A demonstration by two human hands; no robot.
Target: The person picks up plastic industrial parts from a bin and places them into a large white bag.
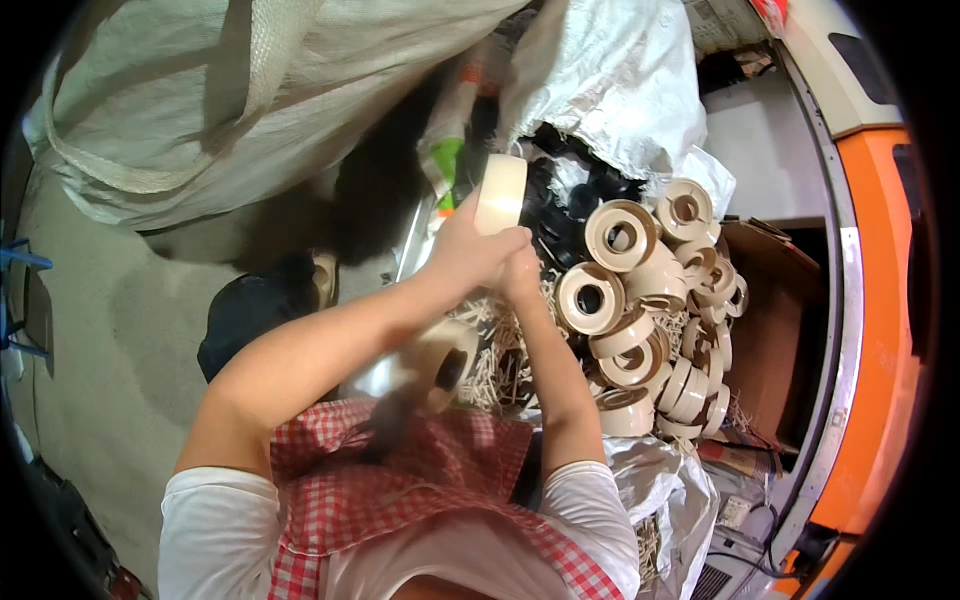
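Note:
In front of me I hold up a beige ring-shaped plastic part (503,190), its smooth outer wall showing. My left hand (463,248) is closed round its lower left side. Close against it, my right hand (517,268) is closed just below the part; its fingertips are mostly hidden, so what they grip cannot be made out. To the right of my hands lies a heap of similar beige ring parts (590,298) with round center holes. Another beige part (443,362), blurred, sits under my left forearm.
Thin beige plastic scraps (505,350) lie below my hands. Black plastic parts (560,225) and a white woven sack (610,80) are beyond the heap. A large bulk bag (200,110) fills the far left. At right stand a cardboard box (770,320) and an orange machine panel (875,330).

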